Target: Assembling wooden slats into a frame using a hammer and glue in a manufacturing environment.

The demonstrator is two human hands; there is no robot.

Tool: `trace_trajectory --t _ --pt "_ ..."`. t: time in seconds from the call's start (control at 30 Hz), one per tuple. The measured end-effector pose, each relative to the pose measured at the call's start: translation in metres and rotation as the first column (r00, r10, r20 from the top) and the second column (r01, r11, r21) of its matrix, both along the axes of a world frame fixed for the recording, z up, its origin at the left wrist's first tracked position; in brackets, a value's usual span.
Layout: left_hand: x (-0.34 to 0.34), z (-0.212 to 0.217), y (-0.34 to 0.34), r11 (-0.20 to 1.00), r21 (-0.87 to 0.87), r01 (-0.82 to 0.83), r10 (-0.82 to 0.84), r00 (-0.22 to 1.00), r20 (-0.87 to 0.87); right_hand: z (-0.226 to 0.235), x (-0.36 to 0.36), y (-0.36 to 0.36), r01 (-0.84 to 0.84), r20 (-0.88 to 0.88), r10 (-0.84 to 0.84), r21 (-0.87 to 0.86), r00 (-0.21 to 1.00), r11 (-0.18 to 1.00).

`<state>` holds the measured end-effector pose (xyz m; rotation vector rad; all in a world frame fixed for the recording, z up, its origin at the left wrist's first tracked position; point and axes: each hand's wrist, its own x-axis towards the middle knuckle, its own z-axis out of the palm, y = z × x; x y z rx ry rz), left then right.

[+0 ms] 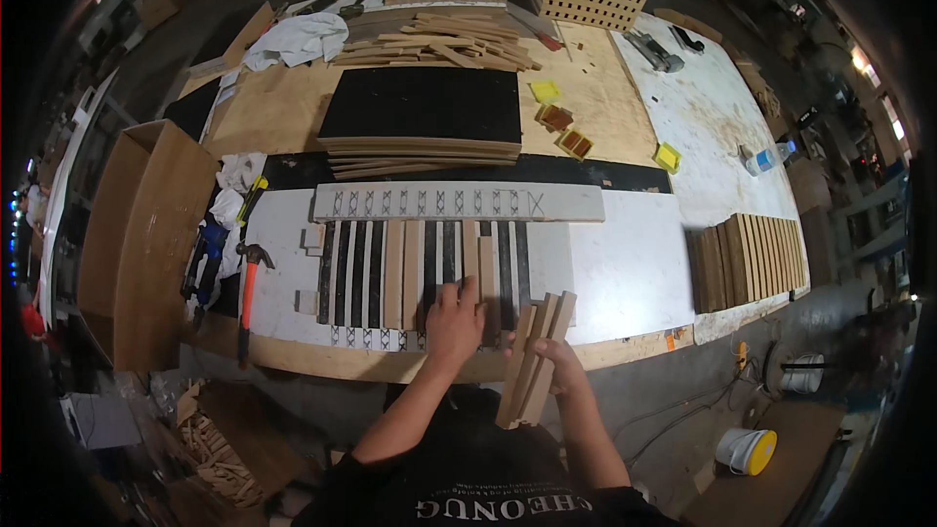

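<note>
Before me lies a slotted frame (355, 273) of black and white stripes, topped by a white bar (439, 203) with hand-drawn crosses. Pale wooden strips (394, 273) lie lengthwise along some of its stripes. My left hand (456, 320) is over the frame's middle, its fingers closed about the near part of a wooden strip (470, 249); the fingertips are partly hidden. Another strip (486, 273) lies just right of it. My right hand (561, 363) is closed round a small bundle of wooden strips (533, 361), held tilted at the table's front edge.
A claw hammer (251, 303) and a cardboard box (146, 244) are at the left. Stacked black-topped boards (420, 107) stand beyond the frame, with a strip pile (449, 42) behind. At the right are a block of slatted wooden pieces (752, 259) and a plastic bottle (769, 158).
</note>
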<state>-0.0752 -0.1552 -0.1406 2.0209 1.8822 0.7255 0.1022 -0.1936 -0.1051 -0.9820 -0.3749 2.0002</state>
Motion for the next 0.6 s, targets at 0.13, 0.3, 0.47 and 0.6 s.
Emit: trace_trajectory --t 0.13,0.3,0.47,0.6 --pt "0.003 0.010 0.005 0.978 -0.201 -0.049 0.068 0.994 0.089 0.001 0.000 -0.006 0.014 0.000 -0.014 0.002 1.000 1.000" --pt "-0.029 0.013 -0.020 0.987 -0.084 -0.139 0.137 0.990 -0.026 -0.003 0.011 -0.009 -0.007 -0.057 0.010 0.049 0.998 0.999" --pt "-0.030 0.016 -0.016 0.989 -0.077 -0.124 0.107 0.975 -0.194 -0.010 0.019 -0.006 0.018 -0.062 -0.018 -0.002 0.998 1.000" --pt "-0.029 0.006 0.007 0.989 -0.017 -0.149 0.140 0.954 -0.264 -0.007 0.016 -0.001 0.029 -0.091 -0.027 0.016 0.995 0.999"
